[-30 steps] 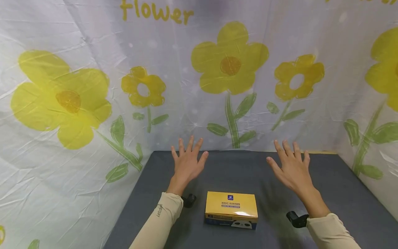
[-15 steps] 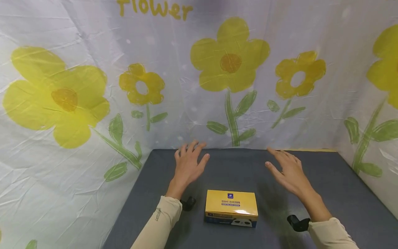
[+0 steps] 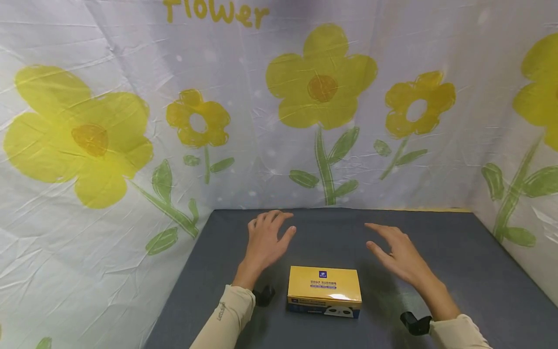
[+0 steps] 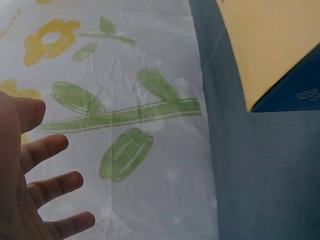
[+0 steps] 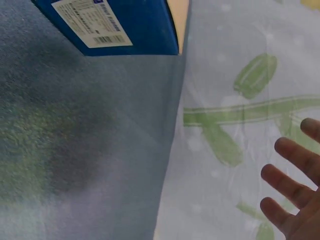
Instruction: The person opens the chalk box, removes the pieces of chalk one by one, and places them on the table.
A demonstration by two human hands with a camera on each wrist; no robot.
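A closed yellow and blue cardboard box (image 3: 323, 286) with a panda face on its front lies on the dark grey table. My left hand (image 3: 266, 242) hovers above the table, beyond the box and to its left, fingers apart and slightly bent. On the other side, my right hand (image 3: 402, 254) is held in the air with its thumb apart from the fingers. Neither hand touches the box. The left wrist view shows a yellow and blue corner of the box (image 4: 280, 50). A white barcode label is on the blue side of the box (image 5: 150, 30) in the right wrist view.
White cloth (image 3: 257, 160) printed with yellow flowers hangs behind the table (image 3: 331, 232) and along both sides. Black wrist cameras (image 3: 416, 324) are strapped under both wrists.
Both hands have come down from a raised, spread pose, and their fingers now bend more. The right hand has also shifted a little left. The box has stayed in place.
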